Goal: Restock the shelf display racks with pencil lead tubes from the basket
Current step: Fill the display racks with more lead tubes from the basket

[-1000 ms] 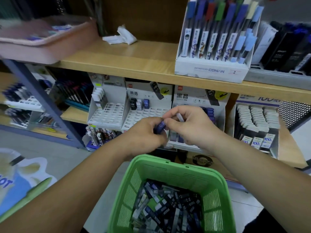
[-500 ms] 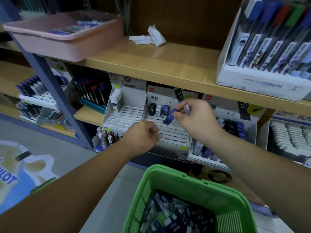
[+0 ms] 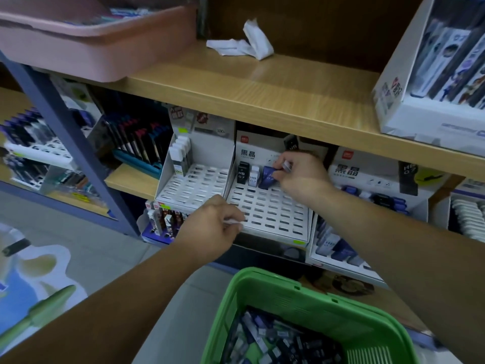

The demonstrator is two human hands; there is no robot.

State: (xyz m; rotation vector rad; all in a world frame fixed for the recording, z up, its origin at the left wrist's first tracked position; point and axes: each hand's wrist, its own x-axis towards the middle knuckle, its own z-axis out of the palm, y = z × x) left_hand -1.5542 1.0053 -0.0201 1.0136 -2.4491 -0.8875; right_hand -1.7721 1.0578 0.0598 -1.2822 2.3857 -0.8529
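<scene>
A green basket (image 3: 309, 298) with several lead tubes in it sits at the bottom, close to me. On the lower shelf stands a white slotted display rack (image 3: 270, 208). Its back row holds a black tube (image 3: 242, 173) and a white tube (image 3: 254, 176). My right hand (image 3: 301, 177) grips a blue lead tube (image 3: 267, 177) at the back row, right of the white one, and also holds a pale tube (image 3: 287, 166) between its fingers. My left hand (image 3: 210, 229) is closed on a small white tube at the rack's front left corner.
A second white rack (image 3: 194, 185) stands to the left with a few white tubes. A third rack (image 3: 367, 179) to the right holds blue tubes. The wooden shelf (image 3: 262, 93) overhangs the racks, carrying a pink bin (image 3: 91, 46), crumpled paper (image 3: 244, 43) and a pen box (image 3: 433, 74).
My right hand has carried the blue tube from in front of my chest up to the rack's back row. My left hand moved toward the rack's front. The view came closer.
</scene>
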